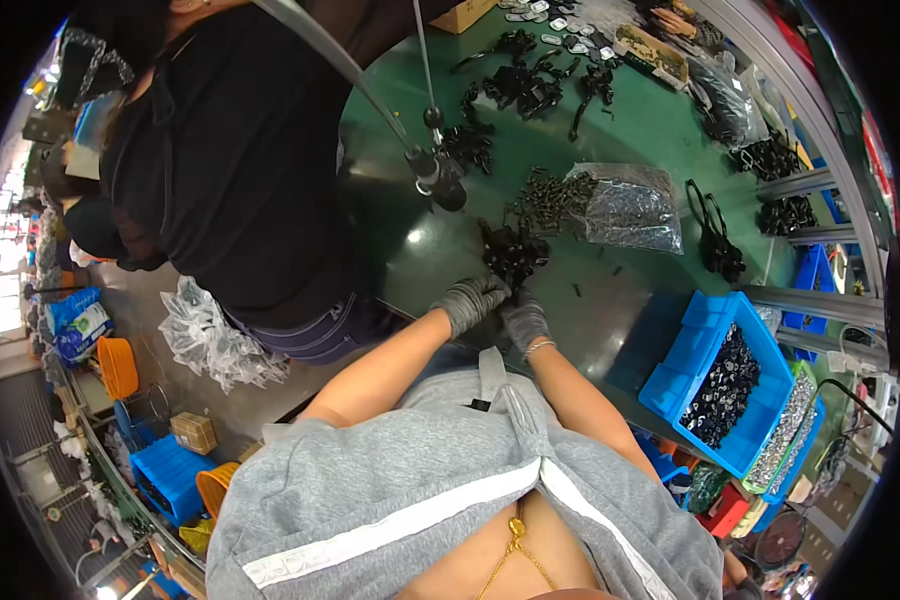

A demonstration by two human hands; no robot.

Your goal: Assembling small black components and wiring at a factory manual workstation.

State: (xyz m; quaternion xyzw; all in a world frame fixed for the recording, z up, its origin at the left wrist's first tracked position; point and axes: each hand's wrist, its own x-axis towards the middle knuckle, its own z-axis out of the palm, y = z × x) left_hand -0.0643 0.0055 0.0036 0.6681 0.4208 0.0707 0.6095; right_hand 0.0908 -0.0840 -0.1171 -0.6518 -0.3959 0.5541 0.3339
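Both my hands wear grey knit gloves and meet at the near edge of a green table [410, 262]. My left hand [470, 303] has its fingers curled together at the front of a pile of black parts [515, 250]. Close beside it, my right hand [526, 322] is also closed, its fingertips partly hidden near the same pile. Whatever sits between my fingers is too small and dark to make out. Just beyond the pile, loose dark screws [548, 198] spill from a clear plastic bag [635, 208].
A power screwdriver [438, 182] hangs over the table. A person in black [240, 170] stands close on my left. More black parts [525, 85] lie at the far side. Black pieces with looped straps [718, 240] and a blue bin [665, 385] are on the right.
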